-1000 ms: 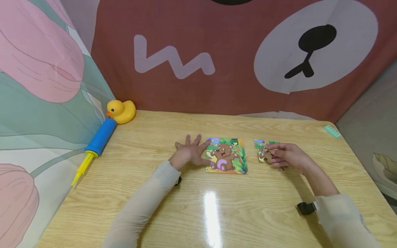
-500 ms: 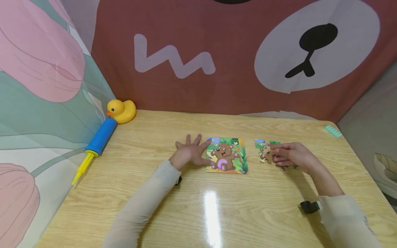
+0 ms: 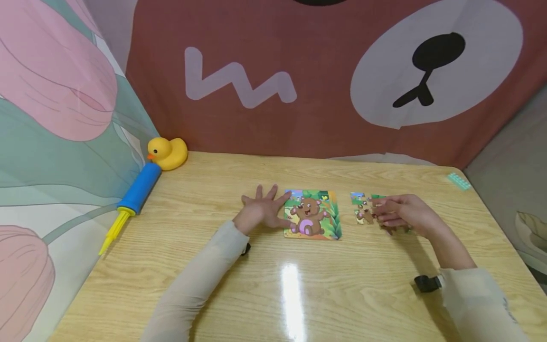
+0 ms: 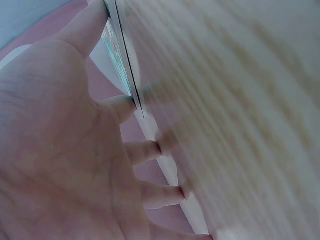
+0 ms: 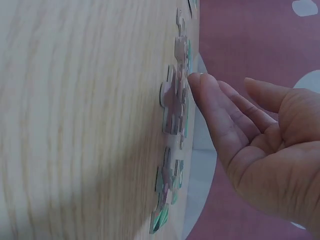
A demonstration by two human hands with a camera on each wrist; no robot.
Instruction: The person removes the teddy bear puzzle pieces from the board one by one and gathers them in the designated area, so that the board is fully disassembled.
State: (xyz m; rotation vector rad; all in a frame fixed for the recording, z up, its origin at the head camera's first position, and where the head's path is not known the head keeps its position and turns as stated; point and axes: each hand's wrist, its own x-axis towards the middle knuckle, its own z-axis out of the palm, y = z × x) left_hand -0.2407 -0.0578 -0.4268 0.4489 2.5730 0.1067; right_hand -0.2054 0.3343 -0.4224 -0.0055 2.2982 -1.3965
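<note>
A square picture board [image 3: 309, 219] printed with a brown bear lies on the wooden table. My left hand [image 3: 261, 212] spreads over its left side, with thumb and index finger on the board's edge and the other fingers on the wood. In the left wrist view, the board [image 4: 120, 57] appears edge-on beside the thumb. To the right, several loose jigsaw pieces [image 3: 364, 217] lie close together, some hidden beneath my right hand [image 3: 408, 212]. The right wrist view has that hand's fingertips [image 5: 195, 85] right at the jigsaw pieces [image 5: 171, 107], fingers together and thumb held apart, pinching nothing.
A yellow rubber duck [image 3: 168, 153] stands at the back left, beside a blue hand pump [image 3: 143, 187] with a yellow nozzle. A mint-green studded brick [image 3: 459, 181] lies near the back right corner. A printed brown cloth [image 3: 265, 128] hangs behind the table.
My right hand has shifted a little to the right and away from me. Pieces under its fingers have moved slightly, the bear-face piece among them. My left hand and the board stay put.
</note>
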